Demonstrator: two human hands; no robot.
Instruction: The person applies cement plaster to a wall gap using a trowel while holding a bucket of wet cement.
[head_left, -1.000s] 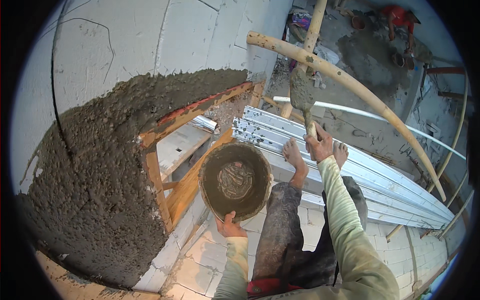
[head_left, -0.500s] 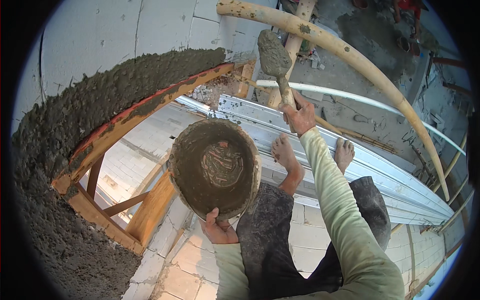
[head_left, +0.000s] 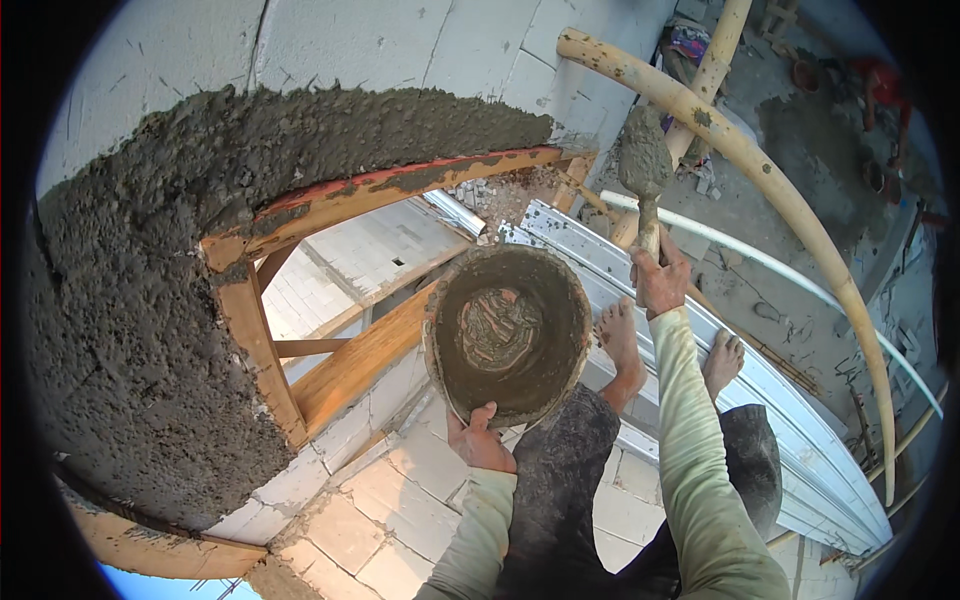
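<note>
My left hand (head_left: 484, 440) grips the near rim of a round bucket (head_left: 565, 385), its thumb over the edge. Wet grey mortar coats the bucket's inside, with a ridged patch (head_left: 498, 330) at the bottom. Raised in front of me on the right, my right hand (head_left: 662, 272) is closed round the handle of a trowel (head_left: 646, 165). Mortar covers the trowel's blade, which points away from me. To the left, rough wet mortar (head_left: 150, 230) coats the wall around a wooden window frame (head_left: 400, 187).
My bare feet (head_left: 622, 345) rest on long ribbed metal sheets (head_left: 690, 370). Bamboo poles (head_left: 790, 185) and a white pipe (head_left: 780, 262) cross on the right. Bare pale block wall (head_left: 350, 45) rises above the mortar. Far below, a person in red (head_left: 880, 90) is on the littered floor.
The view has swung left, so wall, frame and bucket appear farther right. More of the mortared wall and the frame's lower left shows. Both hands keep their holds on bucket and trowel.
</note>
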